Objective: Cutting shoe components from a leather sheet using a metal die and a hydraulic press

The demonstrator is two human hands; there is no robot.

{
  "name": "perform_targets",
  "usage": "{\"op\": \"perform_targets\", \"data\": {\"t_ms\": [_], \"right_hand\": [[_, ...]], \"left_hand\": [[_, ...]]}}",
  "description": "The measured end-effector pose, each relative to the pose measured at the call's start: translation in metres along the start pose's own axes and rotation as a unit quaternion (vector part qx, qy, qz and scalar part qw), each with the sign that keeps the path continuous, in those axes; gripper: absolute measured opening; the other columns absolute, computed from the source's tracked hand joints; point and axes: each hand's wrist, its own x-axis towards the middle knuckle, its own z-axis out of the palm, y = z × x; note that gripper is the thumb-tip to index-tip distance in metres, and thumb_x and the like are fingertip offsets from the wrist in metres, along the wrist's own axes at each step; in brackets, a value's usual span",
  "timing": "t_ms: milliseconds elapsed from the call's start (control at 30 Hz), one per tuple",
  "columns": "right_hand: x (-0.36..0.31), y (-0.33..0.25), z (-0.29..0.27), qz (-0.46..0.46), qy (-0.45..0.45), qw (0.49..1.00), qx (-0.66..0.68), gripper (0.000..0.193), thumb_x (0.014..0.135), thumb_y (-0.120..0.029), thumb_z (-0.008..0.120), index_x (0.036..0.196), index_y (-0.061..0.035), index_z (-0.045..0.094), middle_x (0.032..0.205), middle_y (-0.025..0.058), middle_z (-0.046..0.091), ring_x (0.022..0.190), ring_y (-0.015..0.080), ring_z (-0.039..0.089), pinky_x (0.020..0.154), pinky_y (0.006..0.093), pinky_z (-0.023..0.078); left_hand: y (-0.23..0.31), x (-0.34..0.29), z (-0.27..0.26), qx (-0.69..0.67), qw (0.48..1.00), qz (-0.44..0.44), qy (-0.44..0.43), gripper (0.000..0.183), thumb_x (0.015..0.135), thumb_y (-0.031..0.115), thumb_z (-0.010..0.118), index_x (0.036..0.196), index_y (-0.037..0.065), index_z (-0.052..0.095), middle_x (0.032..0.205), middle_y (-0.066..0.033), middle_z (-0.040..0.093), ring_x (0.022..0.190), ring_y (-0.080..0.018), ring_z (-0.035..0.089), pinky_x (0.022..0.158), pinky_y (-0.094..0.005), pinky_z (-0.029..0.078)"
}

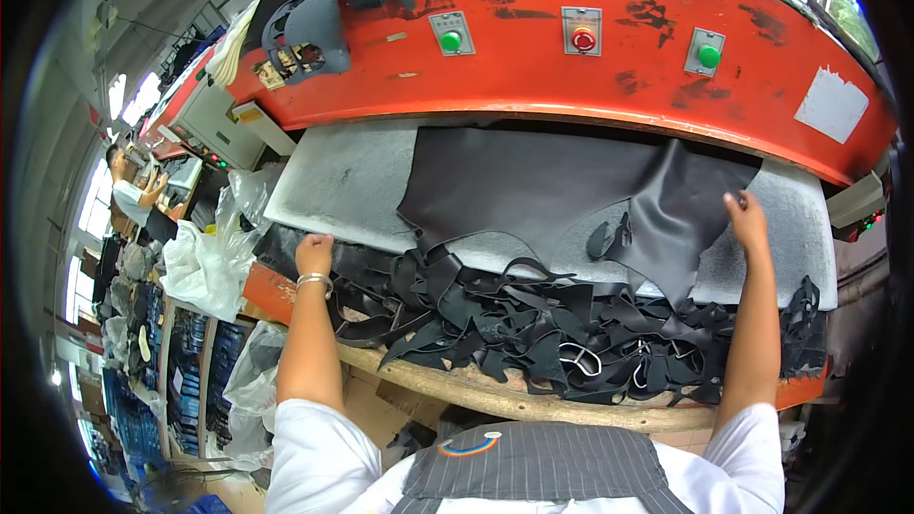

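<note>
A large dark brown leather sheet (533, 181) lies on a worn grey-white cutting board (333, 186). Its right part is creased into a raised fold, and its lower edge is ragged. At the sheet's right edge, my right hand (748, 221) pinches the leather between thumb and fingers. My left hand (314, 255), a bracelet at its wrist, is closed at the board's front left corner, away from the sheet. Whatever it may hold is hidden. Dark leather scraps (476, 314) are heaped along the front, just right of that hand.
A red press beam (514, 67) with green and red buttons spans the back, close above the board. A wooden rail (533, 406) runs along the front. White plastic bags (205, 262) and a shelf of blue items (190, 371) stand left. Another person (138, 195) works far left.
</note>
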Motion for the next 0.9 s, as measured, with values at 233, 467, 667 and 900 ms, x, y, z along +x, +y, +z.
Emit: {"op": "perform_targets", "data": {"t_ms": [233, 467, 667, 900], "right_hand": [[0.096, 0.021, 0.042, 0.263, -0.096, 0.960, -0.026, 0.058, 0.083, -0.039, 0.072, 0.117, 0.0063, 0.060, 0.113, 0.0252, 0.064, 0.096, 0.0402, 0.065, 0.069, 0.0493, 0.056], [0.046, -0.006, 0.091, 0.265, 0.045, 0.954, -0.129, 0.035, 0.082, -0.014, 0.058, 0.110, 0.0070, 0.063, 0.116, 0.0285, 0.062, 0.112, 0.0381, 0.061, 0.096, 0.0434, 0.047], [0.003, -0.006, 0.081, 0.239, 0.107, 0.960, -0.103, 0.062, 0.079, -0.015, 0.061, 0.135, 0.0010, 0.041, 0.123, 0.0311, 0.056, 0.118, 0.0438, 0.054, 0.099, 0.0465, 0.045], [-0.020, 0.002, 0.036, -0.038, 0.110, 0.990, -0.081, 0.045, 0.082, -0.021, 0.070, 0.121, 0.0007, 0.060, 0.110, 0.0218, 0.065, 0.100, 0.0323, 0.064, 0.088, 0.0392, 0.050]], "left_hand": [[0.021, -0.040, 0.002, -0.079, 0.988, 0.025, -0.130, 0.026, 0.084, 0.024, 0.071, 0.084, -0.002, 0.068, 0.069, -0.0075, 0.066, 0.062, -0.0143, 0.059, 0.063, -0.0295, 0.048], [0.090, -0.070, 0.061, 0.101, 0.906, 0.237, -0.337, 0.038, 0.080, 0.036, 0.073, 0.087, -0.001, 0.065, 0.077, -0.0155, 0.066, 0.076, -0.0323, 0.063, 0.072, -0.0375, 0.050], [0.074, -0.063, 0.025, 0.139, 0.866, 0.196, -0.439, 0.033, 0.083, 0.034, 0.070, 0.093, 0.003, 0.068, 0.084, -0.0150, 0.068, 0.086, -0.0284, 0.062, 0.078, -0.0378, 0.050], [-0.021, -0.057, -0.065, -0.041, 0.983, 0.085, -0.157, 0.022, 0.087, 0.020, 0.068, 0.096, 0.000, 0.065, 0.083, -0.0101, 0.069, 0.074, -0.0174, 0.064, 0.072, -0.0302, 0.051]]}}
